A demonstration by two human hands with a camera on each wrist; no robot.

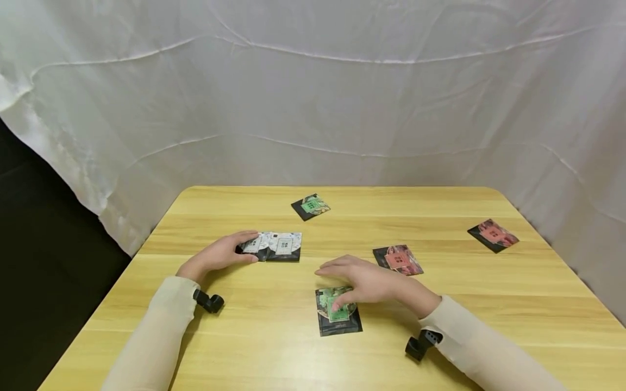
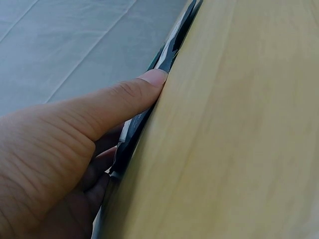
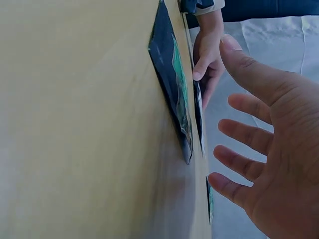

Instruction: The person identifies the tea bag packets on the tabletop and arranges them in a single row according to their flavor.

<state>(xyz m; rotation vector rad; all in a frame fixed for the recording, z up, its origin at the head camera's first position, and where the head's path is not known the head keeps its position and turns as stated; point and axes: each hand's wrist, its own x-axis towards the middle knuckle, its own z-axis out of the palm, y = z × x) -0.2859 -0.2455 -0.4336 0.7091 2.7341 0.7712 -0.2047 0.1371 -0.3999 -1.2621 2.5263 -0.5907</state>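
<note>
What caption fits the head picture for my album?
Left hand holds a white packet; right hand hovers above green packet.

Table [image 1: 244,347]: smooth wood-grain top, slight sheen. Packets [image 1: 494,236]: slightly shiny film. Curtain [image 1: 313,98]: creased, satiny cloth. Sleeves [image 1: 156,331]: matt cloth. Wrist cameras [image 1: 210,302]: plastic.

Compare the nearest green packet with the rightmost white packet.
The green packet has a green label; the white packet has a white one. The green packet lies separately and closer; the white packet lies farther off, beside a matching packet. Both have black lower parts.
</note>
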